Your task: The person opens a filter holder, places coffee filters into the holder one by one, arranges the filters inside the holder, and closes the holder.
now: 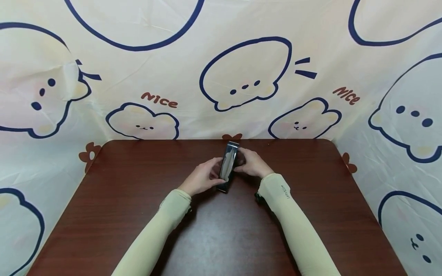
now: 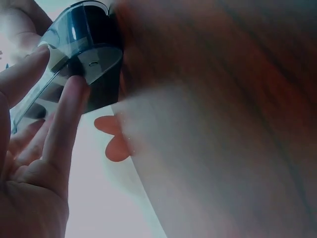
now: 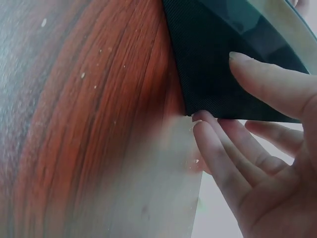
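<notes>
A narrow black case (image 1: 228, 163) with a clear curved cover stands tilted near the far edge of the table, between both hands. My left hand (image 1: 203, 177) holds it from the left, thumb at its near end. In the left wrist view, the thumb and a finger meet the end of the clear cover (image 2: 101, 62), beside a small pale tab (image 2: 58, 60). From the right, my right hand (image 1: 254, 163) grips the case, its thumb on the ribbed black side (image 3: 208, 64) and its other fingers at the edge. What lies inside the cover is hard to make out.
The dark brown wooden table (image 1: 121, 214) spreads around the hands. A pale cloth (image 1: 193, 122) with cartoon animals hangs right behind its far edge and along both sides. Light sleeves (image 1: 152, 230) cover both forearms.
</notes>
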Action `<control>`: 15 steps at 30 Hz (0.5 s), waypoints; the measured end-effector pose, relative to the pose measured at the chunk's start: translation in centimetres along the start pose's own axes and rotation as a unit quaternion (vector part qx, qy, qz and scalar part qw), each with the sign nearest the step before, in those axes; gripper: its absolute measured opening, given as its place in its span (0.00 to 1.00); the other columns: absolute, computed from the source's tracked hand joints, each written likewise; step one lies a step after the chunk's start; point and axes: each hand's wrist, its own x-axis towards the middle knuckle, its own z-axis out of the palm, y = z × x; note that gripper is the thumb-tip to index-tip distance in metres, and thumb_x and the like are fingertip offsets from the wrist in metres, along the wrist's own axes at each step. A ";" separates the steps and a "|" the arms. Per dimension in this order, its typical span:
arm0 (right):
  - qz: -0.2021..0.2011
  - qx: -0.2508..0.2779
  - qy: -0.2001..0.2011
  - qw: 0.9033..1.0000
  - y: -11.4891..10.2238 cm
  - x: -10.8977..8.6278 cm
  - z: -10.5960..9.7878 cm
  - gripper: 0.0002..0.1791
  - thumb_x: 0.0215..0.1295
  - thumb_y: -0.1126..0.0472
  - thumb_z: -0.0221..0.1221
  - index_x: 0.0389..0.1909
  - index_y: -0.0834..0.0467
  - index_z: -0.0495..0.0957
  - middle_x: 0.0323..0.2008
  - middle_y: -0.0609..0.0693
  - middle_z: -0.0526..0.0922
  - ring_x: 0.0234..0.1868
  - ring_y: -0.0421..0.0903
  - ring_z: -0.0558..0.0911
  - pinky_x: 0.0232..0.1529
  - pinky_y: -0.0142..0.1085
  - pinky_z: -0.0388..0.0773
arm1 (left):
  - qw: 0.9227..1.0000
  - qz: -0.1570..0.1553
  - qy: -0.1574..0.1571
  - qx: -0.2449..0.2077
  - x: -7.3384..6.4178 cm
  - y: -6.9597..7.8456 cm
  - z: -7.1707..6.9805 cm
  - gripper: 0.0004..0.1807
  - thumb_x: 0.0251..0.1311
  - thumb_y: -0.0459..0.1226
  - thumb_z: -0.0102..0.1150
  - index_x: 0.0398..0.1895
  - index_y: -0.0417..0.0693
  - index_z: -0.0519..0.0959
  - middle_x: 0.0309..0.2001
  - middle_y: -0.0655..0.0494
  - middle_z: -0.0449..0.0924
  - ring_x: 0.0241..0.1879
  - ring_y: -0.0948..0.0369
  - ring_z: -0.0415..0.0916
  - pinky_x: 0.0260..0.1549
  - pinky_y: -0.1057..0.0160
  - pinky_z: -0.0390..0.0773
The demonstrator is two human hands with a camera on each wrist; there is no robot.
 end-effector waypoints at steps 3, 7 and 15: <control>0.001 0.022 -0.006 1.000 -0.1 -0.1 0.1 0.42 0.62 0.65 0.72 0.76 0.55 0.65 0.59 0.56 0.82 0.54 0.52 0.85 0.58 0.47 0.82 | 1.000 -0.009 -0.013 -0.002 0.0 0.1 0.3 0.44 0.61 0.40 0.75 0.78 0.51 0.63 0.66 0.50 0.77 0.39 0.63 0.86 0.39 0.65 0.85; -0.007 0.030 -0.010 0.999 -0.2 -0.2 0.1 0.42 0.63 0.67 0.71 0.77 0.57 0.64 0.63 0.58 0.80 0.56 0.53 0.85 0.59 0.47 0.83 | 0.999 -0.019 -0.027 0.001 0.1 0.2 0.7 0.47 0.64 0.43 0.73 0.82 0.50 0.57 0.67 0.49 0.77 0.40 0.62 0.86 0.42 0.63 0.86; -0.006 0.008 -0.021 1.000 -0.4 -0.1 0.1 0.42 0.67 0.68 0.68 0.79 0.59 0.60 0.63 0.59 0.80 0.56 0.53 0.85 0.55 0.47 0.84 | 0.999 -0.031 -0.025 0.001 0.0 0.7 1.4 0.47 0.66 0.46 0.70 0.82 0.44 0.55 0.66 0.46 0.78 0.43 0.61 0.86 0.49 0.57 0.85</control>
